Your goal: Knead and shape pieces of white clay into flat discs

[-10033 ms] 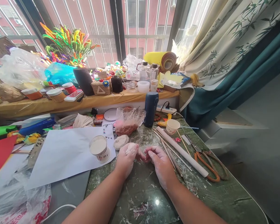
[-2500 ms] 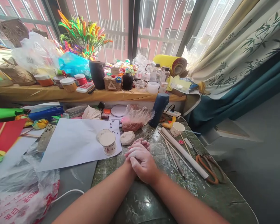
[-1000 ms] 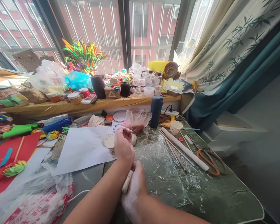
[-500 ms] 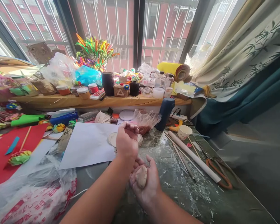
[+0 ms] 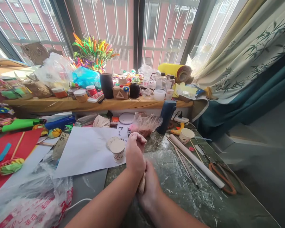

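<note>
While 0.5 s ago the clay roll [image 5: 142, 185] lay exposed, the left hand [image 5: 135, 153] now presses it against the right hand [image 5: 150, 186], just right of the paper cup [image 5: 117, 150]; rolling continues.

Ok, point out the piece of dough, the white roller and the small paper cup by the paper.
piece of dough [image 5: 142, 186], head view, visible edge between palms.
white roller [image 5: 196, 161], head view, mid-shaft.
small paper cup [image 5: 118, 150], head view, side wall.

Two hands — left hand [image 5: 135, 152], right hand [image 5: 150, 186] — one dough roll [image 5: 142, 185] between. Two paper cups [image 5: 117, 150] [image 5: 187, 135]. One white rod [image 5: 196, 161], one scissors [image 5: 222, 179] — one blue bottle [image 5: 166, 112].
</note>
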A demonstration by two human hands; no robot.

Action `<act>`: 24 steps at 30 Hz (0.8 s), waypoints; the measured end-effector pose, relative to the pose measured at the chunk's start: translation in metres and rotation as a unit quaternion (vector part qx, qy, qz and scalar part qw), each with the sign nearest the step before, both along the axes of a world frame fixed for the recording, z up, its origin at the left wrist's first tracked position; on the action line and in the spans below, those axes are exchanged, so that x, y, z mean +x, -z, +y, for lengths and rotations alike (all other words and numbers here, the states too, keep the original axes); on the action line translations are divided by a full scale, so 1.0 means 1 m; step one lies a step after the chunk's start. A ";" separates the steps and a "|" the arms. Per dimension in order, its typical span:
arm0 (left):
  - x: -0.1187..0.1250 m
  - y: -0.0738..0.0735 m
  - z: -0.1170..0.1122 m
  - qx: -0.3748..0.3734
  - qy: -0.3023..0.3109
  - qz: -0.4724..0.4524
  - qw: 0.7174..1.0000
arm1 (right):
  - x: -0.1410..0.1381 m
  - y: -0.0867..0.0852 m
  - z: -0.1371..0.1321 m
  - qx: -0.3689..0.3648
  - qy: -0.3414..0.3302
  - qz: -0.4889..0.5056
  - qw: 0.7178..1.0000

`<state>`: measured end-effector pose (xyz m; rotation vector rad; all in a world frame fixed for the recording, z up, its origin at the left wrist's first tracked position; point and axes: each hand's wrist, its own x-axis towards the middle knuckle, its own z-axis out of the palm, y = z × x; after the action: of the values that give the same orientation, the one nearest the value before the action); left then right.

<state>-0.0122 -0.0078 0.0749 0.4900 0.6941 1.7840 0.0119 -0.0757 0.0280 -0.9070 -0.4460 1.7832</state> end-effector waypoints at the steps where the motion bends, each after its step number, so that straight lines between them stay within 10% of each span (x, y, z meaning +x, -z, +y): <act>1: -0.004 -0.002 0.004 -0.024 0.027 -0.015 0.999 | 0.010 -0.001 0.003 -0.041 -0.021 0.031 0.998; 7: -0.023 -0.007 0.019 -0.062 0.137 -0.073 0.986 | 0.108 -0.007 0.039 -0.087 -0.015 0.174 0.981; 11: -0.010 0.007 0.012 -0.066 0.112 0.169 0.977 | 0.138 -0.005 0.054 -0.012 0.027 0.240 0.970; 18: 0.027 0.034 -0.026 0.207 0.204 0.638 0.714 | 0.122 -0.002 0.049 0.000 0.026 0.217 0.976; 24: 0.027 0.052 -0.023 0.189 0.218 0.650 0.703 | 0.120 -0.002 0.048 -0.027 0.033 0.211 0.977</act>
<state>0.0145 -0.0306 0.0227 2.1098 0.9892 0.8679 0.1322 -0.0275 0.0299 -0.5478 -0.0944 1.8711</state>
